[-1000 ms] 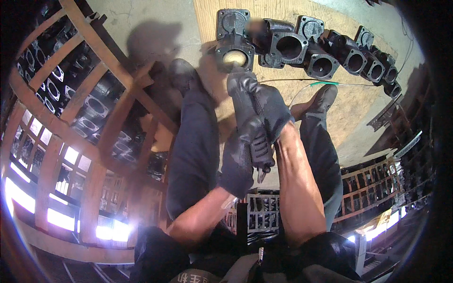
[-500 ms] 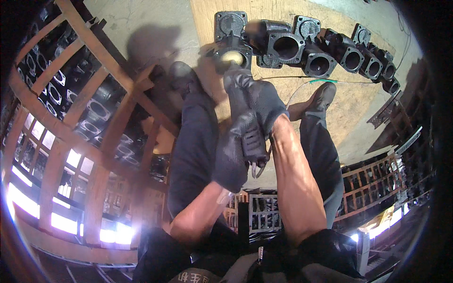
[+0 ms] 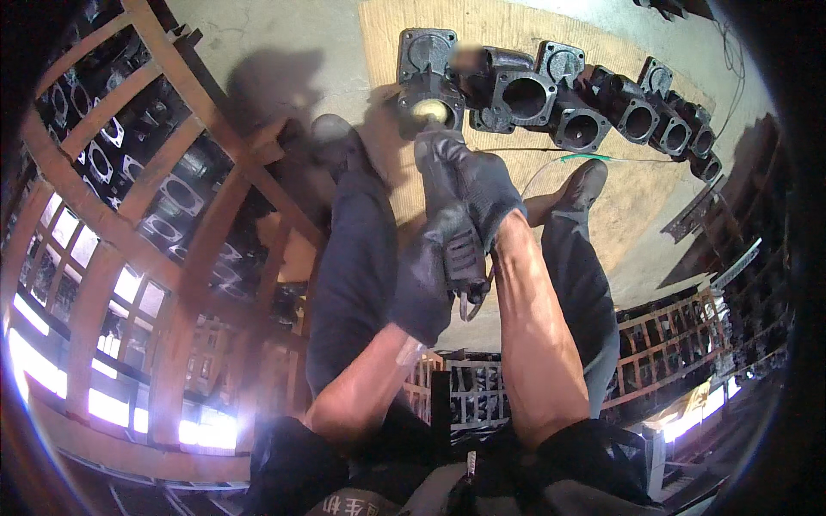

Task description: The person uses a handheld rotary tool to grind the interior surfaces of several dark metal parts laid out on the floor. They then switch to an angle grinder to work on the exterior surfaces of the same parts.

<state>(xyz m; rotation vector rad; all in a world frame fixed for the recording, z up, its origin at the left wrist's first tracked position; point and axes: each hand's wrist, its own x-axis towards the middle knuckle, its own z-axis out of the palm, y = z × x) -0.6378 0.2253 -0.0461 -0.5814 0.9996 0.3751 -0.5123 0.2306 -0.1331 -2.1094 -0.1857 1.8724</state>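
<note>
Both my hands, in black gloves, grip a black handheld power tool (image 3: 465, 261), apparently a grinder, with a slotted rear end and a cord loop behind it. My left hand (image 3: 424, 273) wraps its rear body. Farther forward, my right hand (image 3: 489, 191) is closed round its front part. The tool's front points away from me, at the round opening of a black cast flanged pipe fitting (image 3: 428, 56). A pale yellowish surface shows inside that opening. The tool's tip is hidden, so I cannot tell whether it touches the fitting.
More black flanged fittings (image 3: 525, 98) stand in a row to the right on a tan board (image 3: 641, 185). A thin cable with a green section (image 3: 585, 158) crosses the board. At left, a rusty metal crate (image 3: 95, 224) holds flanged castings. My shoes flank the board's near part.
The view has shifted slightly, so the fittings sit a little lower in the picture. Both hands keep their hold on the power tool at the same fitting.
</note>
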